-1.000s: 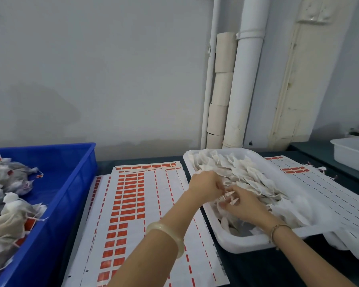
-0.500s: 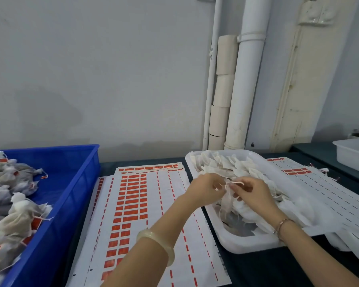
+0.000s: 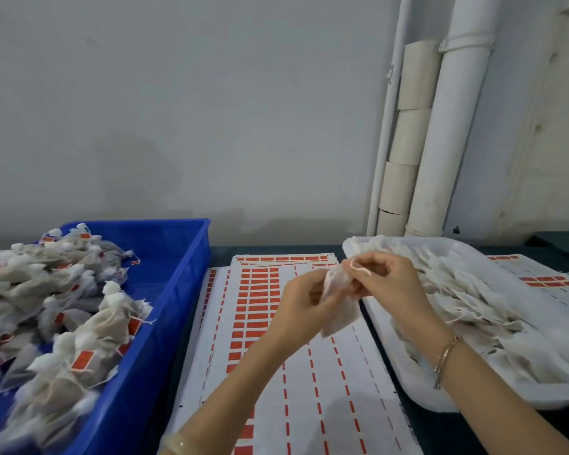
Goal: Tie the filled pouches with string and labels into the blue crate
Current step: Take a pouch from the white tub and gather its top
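While our two hands meet above the label sheet (image 3: pixel 326 389), we hold one pouch (image 3: pixel 339 311) between them. The left hand (image 3: pixel 304 302) curls its fingers round the pouch's neck, and the right hand (image 3: pixel 391 284) pinches its string (image 3: pixel 358 270). One blue crate (image 3: pixel 178 257) on the left holds tied pouches (image 3: pixel 63 307), too many to count. One white tray (image 3: pixel 440 399) on the right holds loose ones.

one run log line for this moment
stage: tying; left hand: holds pouch; right hand: pinches string; pouch above label sheet; blue crate: part filled
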`<state>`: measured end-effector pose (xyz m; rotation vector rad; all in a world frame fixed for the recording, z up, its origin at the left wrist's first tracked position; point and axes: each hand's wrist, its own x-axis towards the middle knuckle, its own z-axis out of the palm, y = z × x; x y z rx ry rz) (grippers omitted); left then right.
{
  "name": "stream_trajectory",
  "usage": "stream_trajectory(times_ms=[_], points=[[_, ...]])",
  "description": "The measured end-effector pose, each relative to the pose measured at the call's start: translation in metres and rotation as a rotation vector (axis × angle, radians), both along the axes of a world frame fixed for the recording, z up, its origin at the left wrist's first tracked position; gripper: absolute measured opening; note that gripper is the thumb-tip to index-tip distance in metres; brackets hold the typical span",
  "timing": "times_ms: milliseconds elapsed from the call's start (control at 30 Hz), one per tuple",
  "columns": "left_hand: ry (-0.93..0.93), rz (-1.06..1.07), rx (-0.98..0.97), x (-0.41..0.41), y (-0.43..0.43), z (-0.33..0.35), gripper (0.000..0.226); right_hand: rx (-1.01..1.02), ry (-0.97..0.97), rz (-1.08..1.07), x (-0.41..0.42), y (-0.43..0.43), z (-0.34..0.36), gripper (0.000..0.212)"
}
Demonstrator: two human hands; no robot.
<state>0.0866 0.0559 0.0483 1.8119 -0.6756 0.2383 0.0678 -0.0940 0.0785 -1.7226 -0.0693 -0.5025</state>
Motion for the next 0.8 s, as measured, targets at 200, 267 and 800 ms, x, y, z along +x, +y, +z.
stream_trajectory(times_ms=[200,267,800], points=[[0.319,0.221,-0.096,-0.007,0.052,-0.051,0.030,0.077,0.190,0.121,0.007,0.059,-0.057,0.004],[0.428,0.274,-0.120,-0.007,0.063,-0.073,0.027,0.187,0.292,0.156,0.006,0.074,-0.081,0.007],[0.536,0.264,-0.269,0.019,0.074,-0.105,0.011,0.011,0.317,0.111,0.020,0.079,-0.146,0.010]])
